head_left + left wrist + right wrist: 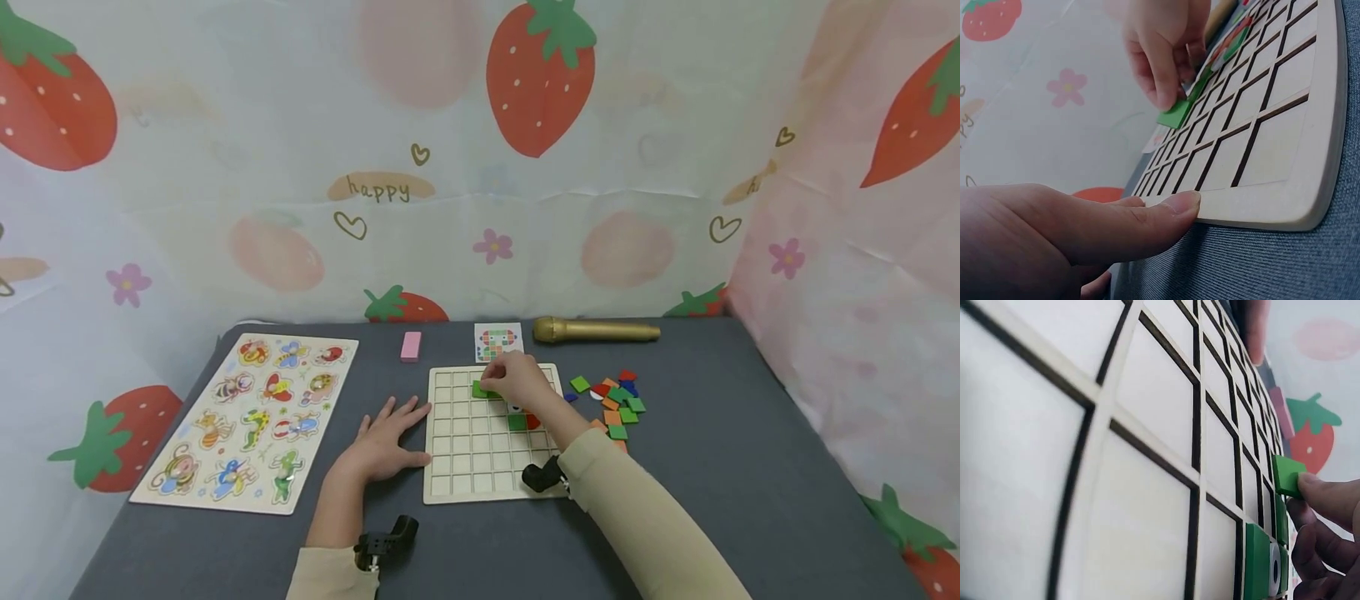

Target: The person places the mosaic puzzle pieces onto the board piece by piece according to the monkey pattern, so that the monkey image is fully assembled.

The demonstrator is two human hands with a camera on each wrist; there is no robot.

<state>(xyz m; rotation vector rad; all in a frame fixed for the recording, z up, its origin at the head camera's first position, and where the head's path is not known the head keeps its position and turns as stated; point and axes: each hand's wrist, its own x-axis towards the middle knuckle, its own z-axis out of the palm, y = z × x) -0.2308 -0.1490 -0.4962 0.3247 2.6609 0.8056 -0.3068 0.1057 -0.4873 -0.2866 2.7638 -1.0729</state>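
My right hand [521, 383] is over the upper part of a pale wooden grid board [459, 458], pinching a green square tile [1287, 475] between thumb and fingers. In the left wrist view that tile [1174, 115] tilts at the far rows of cells. Beside it, other green tiles, a red tile [533, 422] and a white tile with a dark oval [1274, 570] sit in the grid, partly hidden by my right hand and wrist. My left hand [382, 446] lies with fingers spread at the board's left edge, its thumb [1172, 209] along the rim.
Loose coloured tiles [611, 417] lie scattered right of the board. Behind it are a printed pattern card [487, 333], a pink block [410, 347] and a gold microphone [600, 331]. A picture puzzle board [247, 392] lies at the left, and a strawberry-print curtain hangs behind the table.
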